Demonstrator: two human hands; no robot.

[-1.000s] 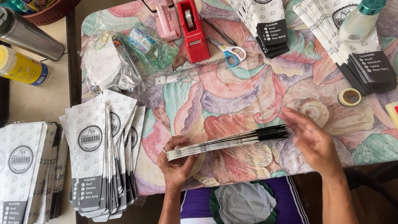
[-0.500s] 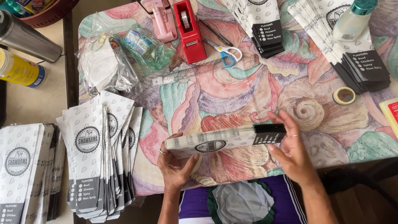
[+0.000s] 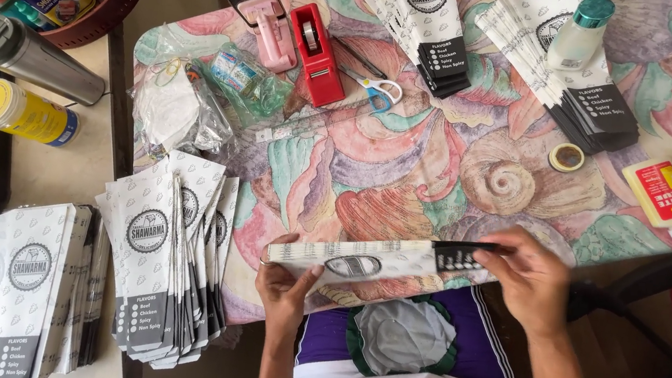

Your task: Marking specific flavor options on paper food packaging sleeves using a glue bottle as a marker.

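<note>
Paper sleeve [image 3: 361,262] crosswise (black end right)

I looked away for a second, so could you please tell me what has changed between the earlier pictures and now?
The paper sleeve has turned from edge-on to showing its printed face, held flatter. The right hand closed over its dark end; the left hand keeps its grip on the white end. The stacks of sleeves, red tape dispenser and glue bottle stayed put.
</note>
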